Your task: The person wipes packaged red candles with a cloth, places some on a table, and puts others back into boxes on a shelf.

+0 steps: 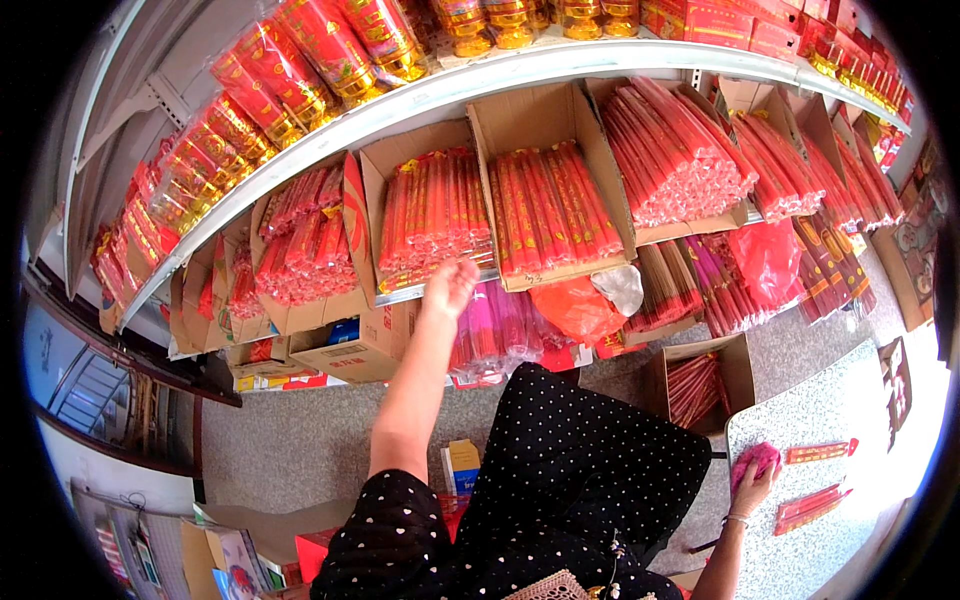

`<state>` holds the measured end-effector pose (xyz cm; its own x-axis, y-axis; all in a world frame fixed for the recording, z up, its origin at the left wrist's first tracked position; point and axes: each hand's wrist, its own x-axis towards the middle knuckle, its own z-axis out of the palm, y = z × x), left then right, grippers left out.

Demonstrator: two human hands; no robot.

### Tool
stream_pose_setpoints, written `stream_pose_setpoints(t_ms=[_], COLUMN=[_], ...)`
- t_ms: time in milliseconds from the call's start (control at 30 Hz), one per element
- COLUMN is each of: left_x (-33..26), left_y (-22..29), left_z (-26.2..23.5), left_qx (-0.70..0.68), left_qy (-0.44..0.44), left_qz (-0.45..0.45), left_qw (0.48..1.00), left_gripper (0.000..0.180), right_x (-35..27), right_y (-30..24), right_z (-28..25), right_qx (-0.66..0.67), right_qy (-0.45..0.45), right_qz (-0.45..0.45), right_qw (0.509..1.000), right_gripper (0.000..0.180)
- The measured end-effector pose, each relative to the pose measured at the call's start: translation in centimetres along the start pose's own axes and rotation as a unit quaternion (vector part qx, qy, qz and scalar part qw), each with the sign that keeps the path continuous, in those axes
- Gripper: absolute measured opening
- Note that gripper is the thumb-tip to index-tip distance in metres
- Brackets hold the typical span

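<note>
Nearby, at four o'clock, the right hand (750,487) presses a pink cloth (757,459) (bunched under closed fingers) on the grey table (800,420). Farther, at eleven o'clock, the left hand (449,287), fingers loosely curled and empty, touches the boxed red incense packs (435,215).

Left hand (449,287) raised to the lower shelf, fingers at the front edge of a cardboard box (432,215) packed with red incense packets (435,208). Whether it grips anything, cannot tell. Right hand (752,486) low at the right, resting on a pink cloth (757,459) on the pale table (850,420). Two flat red packets (812,505) lie just beside it. Upper shelf (520,70) carries red and gold goods.
</note>
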<state>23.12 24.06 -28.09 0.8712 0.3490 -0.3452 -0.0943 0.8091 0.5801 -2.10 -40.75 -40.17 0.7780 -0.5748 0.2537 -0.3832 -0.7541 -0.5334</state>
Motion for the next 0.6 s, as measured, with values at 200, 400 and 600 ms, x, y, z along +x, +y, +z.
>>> stream_pose_setpoints(t_ms=[200,400,600], left_x=[-6.9,-12.1,-14.3], left_y=[-10.9,-19.3,-23.1], left_z=[-1.7,-1.6,3.9], left_qx=[0.056,0.181,0.27], left_qy=[-0.116,-0.157,-0.251], left_qz=[-0.197,-0.304,-0.357], left_qw=[0.972,0.922,0.858], left_gripper=[0.017,0.016,0.016], right_x=[0.3,0.8,-2.0], right_y=[-1.6,0.1,9.7], right_z=[-2.5,-9.2,-16.1], right_qx=[0.154,0.043,-0.017], right_qy=[-0.015,0.131,0.294], right_qz=[-0.032,-0.029,0.149], right_qw=[0.987,0.99,0.944], right_gripper=[0.036,0.034,0.018])
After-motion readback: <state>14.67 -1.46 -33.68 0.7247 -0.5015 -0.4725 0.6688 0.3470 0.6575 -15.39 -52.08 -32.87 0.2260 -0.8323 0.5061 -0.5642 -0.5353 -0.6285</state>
